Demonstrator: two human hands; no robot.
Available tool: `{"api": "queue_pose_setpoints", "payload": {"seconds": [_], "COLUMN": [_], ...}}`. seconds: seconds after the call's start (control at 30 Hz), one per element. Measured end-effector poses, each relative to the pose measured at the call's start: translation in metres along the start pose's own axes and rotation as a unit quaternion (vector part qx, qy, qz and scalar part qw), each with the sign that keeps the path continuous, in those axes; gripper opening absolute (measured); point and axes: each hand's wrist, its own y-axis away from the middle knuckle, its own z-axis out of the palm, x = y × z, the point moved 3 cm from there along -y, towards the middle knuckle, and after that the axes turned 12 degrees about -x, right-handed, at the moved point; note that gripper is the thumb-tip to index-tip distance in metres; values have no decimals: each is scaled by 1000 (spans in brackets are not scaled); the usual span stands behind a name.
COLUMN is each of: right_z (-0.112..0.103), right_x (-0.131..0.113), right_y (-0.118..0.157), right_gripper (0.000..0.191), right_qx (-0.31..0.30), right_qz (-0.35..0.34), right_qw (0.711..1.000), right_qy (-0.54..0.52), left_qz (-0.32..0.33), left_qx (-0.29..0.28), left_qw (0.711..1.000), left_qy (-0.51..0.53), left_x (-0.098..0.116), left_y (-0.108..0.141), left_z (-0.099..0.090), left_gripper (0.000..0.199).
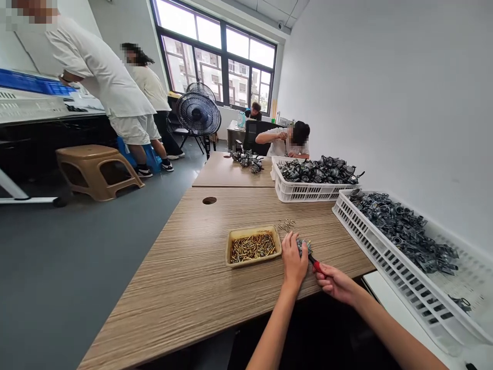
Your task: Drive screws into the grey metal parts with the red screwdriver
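My left hand (295, 261) is wrapped round a small grey metal part (304, 246) on the wooden table, its fingers hiding much of it. My right hand (336, 282) grips the red handle of a tool (317, 266), whose dark front end reaches the grey part. Left of my left hand is a cream plastic tray (228, 250) holding many small brass-coloured pieces (252, 247). A little pile of similar pieces (286, 224) lies loose on the table just beyond my left fingertips.
A white basket (308, 192) of dark metal assemblies stands at the back, and a larger white basket (370, 244) of grey parts at the right. More assemblies (246, 160) lie on the far table (215, 172). Several people are around the room, one seated opposite.
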Motion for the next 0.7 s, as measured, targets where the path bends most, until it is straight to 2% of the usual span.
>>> {"api": "queue_pose_setpoints", "payload": {"seconds": [0.17,0.33,0.53,0.7], "right_z": [4,3,0,-1], "right_x": [-6,-41,-95,-130], "right_y": [-1,24,92,177], "right_gripper": [29,18,10,12], "right_qx": [22,70,167,291], "right_qz": [-66,-138,-220,-305], "right_qw": [997,987,959,904], "right_qy": [-34,-51,-64,-70], "left_qz": [8,-10,-38,-11], "left_qx": [22,-36,-122,-198], "left_qw": [1000,999,990,972], "left_qy": [18,-13,-59,-126], "left_x": [-1,1,3,5], "left_y": [0,2,4,5], "left_z": [-2,3,7,9], "left_gripper": [33,33,31,23]}}
